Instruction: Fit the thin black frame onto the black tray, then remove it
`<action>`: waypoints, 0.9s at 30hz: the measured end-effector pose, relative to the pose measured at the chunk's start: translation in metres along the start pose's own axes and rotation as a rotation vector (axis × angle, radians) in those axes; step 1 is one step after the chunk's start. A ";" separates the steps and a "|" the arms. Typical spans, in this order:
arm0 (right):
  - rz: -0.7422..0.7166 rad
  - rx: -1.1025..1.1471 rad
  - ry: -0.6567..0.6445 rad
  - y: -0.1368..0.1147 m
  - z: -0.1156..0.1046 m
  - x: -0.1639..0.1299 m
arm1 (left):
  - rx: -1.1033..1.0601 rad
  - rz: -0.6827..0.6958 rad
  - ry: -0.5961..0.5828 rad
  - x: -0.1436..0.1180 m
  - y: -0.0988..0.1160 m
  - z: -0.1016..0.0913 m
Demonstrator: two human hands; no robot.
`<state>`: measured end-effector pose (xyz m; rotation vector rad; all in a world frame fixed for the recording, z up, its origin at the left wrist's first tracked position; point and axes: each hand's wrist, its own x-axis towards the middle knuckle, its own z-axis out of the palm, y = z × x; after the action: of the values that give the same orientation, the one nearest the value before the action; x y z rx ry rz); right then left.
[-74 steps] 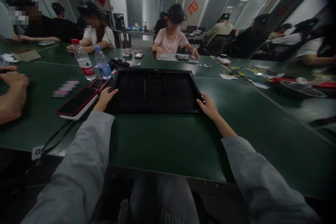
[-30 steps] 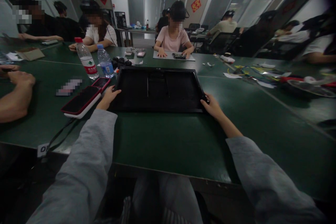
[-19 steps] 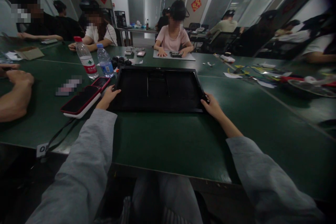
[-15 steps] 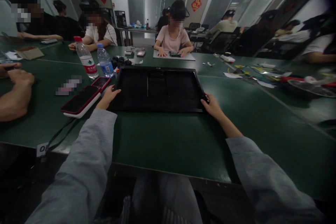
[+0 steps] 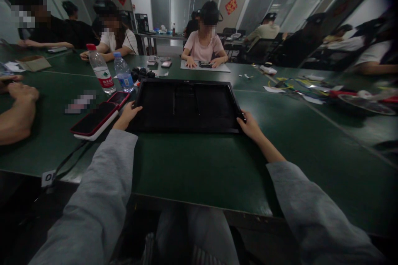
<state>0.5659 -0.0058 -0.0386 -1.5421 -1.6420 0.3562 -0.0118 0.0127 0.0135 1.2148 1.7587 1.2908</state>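
A wide black monitor casing (image 5: pixel 186 122) lies on the green table in front of me, its open recessed side facing up. A small pale logo marks its far rim, and two thin bright lines run across the recess. At the casing's left end, my left hand (image 5: pixel 127 116) grips the edge with the thumb on top. The opposite short edge is held by my right hand (image 5: pixel 248 122), thumb over the rim. The fingers beneath both edges are partly hidden.
Left of the casing lie a dark-screened, red-edged device (image 5: pixel 95 120), a red-capped bottle (image 5: pixel 104 75) and a blue-capped bottle (image 5: pixel 124 76). Another person's hand (image 5: pixel 21 93) rests farther left. Across the table, a person (image 5: pixel 203 45) works at a mat. Cables (image 5: pixel 298 87) lie right.
Both hands keep their hold on the casing, which stays in place on the table. The whole view has shifted very slightly.
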 end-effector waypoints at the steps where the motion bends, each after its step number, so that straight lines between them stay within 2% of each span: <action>1: 0.000 0.002 -0.001 0.000 0.000 0.000 | -0.001 0.001 -0.001 0.000 -0.001 0.000; 9: -0.006 -0.016 0.013 -0.004 -0.001 -0.002 | -0.003 0.013 0.015 0.001 -0.003 -0.002; 14: 0.007 -0.026 0.006 -0.005 -0.001 -0.002 | 0.008 -0.032 0.005 -0.001 -0.001 -0.002; 27: -0.039 -0.020 0.021 0.006 0.003 0.002 | 0.033 -0.004 0.016 0.004 -0.004 -0.001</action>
<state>0.5683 -0.0014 -0.0440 -1.5212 -1.6619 0.3031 -0.0152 0.0155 0.0100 1.2223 1.7990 1.2773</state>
